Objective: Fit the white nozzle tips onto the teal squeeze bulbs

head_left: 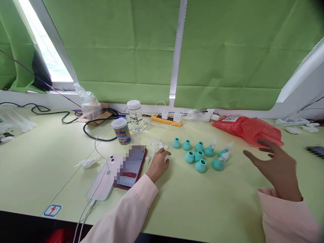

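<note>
Several small teal pots stand mid-table, among them an open-topped one (200, 165) at the front. On the right of the group, a few have translucent white tips (225, 155) on them. My left hand (159, 163) reaches to a scatter of small white pieces (155, 145) left of the pots; its fingers are curled and what is between them is too small to make out. Raised over the table at the right, my right hand (277, 167) has its thumb and fingers apart and holds nothing.
A red plastic bag (249, 128) lies behind my right hand. Left of my left hand are a lit phone (133, 167) and a white phone (103, 179) with a cable. Behind them stand a printed can (121, 131), a lidded jar (135, 116) and an orange power strip (158, 118).
</note>
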